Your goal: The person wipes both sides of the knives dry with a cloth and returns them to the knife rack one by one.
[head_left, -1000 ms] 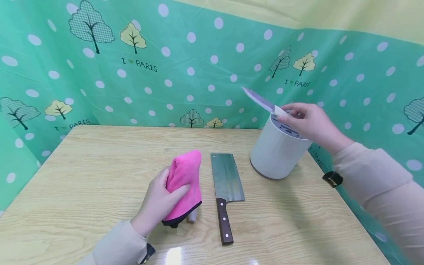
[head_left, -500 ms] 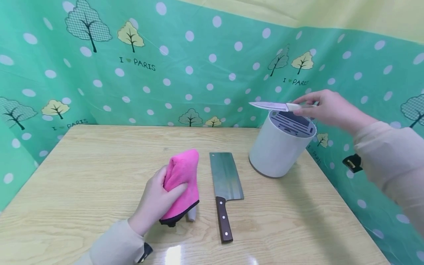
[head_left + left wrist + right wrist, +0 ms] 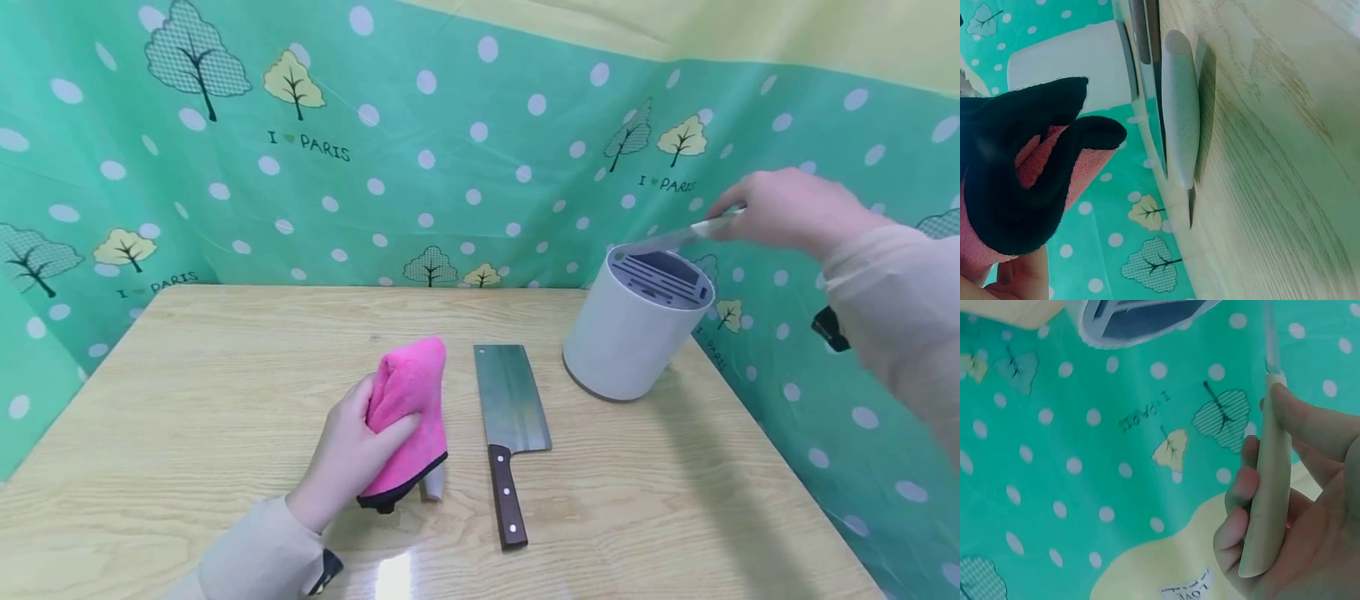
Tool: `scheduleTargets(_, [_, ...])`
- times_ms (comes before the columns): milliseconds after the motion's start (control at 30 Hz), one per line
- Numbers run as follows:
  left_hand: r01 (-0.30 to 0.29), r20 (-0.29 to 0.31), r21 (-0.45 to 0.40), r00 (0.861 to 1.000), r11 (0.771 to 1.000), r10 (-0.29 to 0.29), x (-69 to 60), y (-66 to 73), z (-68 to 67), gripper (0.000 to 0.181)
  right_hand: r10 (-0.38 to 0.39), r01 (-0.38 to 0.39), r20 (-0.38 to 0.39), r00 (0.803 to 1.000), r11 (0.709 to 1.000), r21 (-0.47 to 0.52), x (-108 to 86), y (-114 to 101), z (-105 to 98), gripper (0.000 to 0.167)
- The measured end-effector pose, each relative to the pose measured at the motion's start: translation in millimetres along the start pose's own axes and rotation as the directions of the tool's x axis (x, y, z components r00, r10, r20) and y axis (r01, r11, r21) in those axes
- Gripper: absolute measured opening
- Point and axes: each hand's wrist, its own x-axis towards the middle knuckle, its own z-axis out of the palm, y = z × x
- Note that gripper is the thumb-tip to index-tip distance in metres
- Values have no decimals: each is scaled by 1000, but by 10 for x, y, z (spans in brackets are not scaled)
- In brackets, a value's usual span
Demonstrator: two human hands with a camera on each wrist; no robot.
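Note:
A folded pink cloth (image 3: 415, 417) with black edging is gripped in my left hand (image 3: 348, 454) over the table. Below and beside the cloth lies a second knife, its pale handle (image 3: 1180, 106) and a bit of blade showing in the left wrist view; the cloth hides most of it in the head view. My right hand (image 3: 798, 208) holds a knife by its pale handle (image 3: 1269, 487), the thumb pressed near the blade end. That knife's blade (image 3: 663, 242) slants down toward the slotted top of a white round knife block (image 3: 630, 342). Whether the tip touches the block I cannot tell.
A cleaver (image 3: 512, 400) with a dark riveted handle lies flat between the cloth and the knife block. The wooden table (image 3: 225, 375) ends at a green dotted curtain (image 3: 337, 225) behind and to the right.
My right hand has moved right and up with the knife, and its blade has swung from pointing up-left to pointing down-left over the block. The left hand and cloth stay nearly still.

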Motion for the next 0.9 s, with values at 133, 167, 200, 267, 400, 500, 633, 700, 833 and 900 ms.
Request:
scheduleTargets(133, [5, 10, -10, 1000, 1000, -5, -7, 13, 2, 30, 12, -12, -1, 1000, 999, -49, 8, 31, -23, 59])
scheduleTargets(167, [8, 13, -12, 1000, 1000, -8, -7, 11, 2, 30, 16, -16, -1, 1000, 999, -50, 13, 36, -19, 59])
scheduleTargets(200, [10, 15, -14, 1000, 1000, -10, -7, 10, 1, 30, 22, -22, 0, 1000, 999, -49, 17, 43, -15, 59])
scheduleTargets(267, [18, 16, -15, 1000, 1000, -17, -8, 5, 0, 29, 27, -27, -1, 1000, 998, -48, 32, 46, -11, 59])
scheduleTargets(400, [18, 1, -9, 1000, 1000, -18, -10, -6, -3, 29, 25, -25, -5, 1000, 998, -62, 59, 29, -10, 57])
scheduleTargets(500, [17, -4, -5, 1000, 1000, -17, -12, -9, -6, 30, 15, -15, -4, 1000, 997, -75, 77, -9, -10, 55])
scheduleTargets(633, [33, 2, -16, 999, 999, -33, -20, -12, -14, 31, 12, -12, 5, 1000, 997, -71, 91, -77, 4, 52])
scheduleTargets(700, [38, 1, -16, 999, 999, -38, -26, -18, -18, 33, 10, -10, 6, 1000, 997, -70, 104, -104, 12, 49])
scheduleTargets(833, [35, -6, -6, 999, 999, -35, -39, -37, -32, 36, 6, -6, 2, 1000, 997, -79, 146, -129, 43, 45])
scheduleTargets(900, [35, -7, -4, 999, 999, -35, -42, -45, -40, 37, 13, -13, 2, 1000, 997, -82, 169, -142, 68, 46])
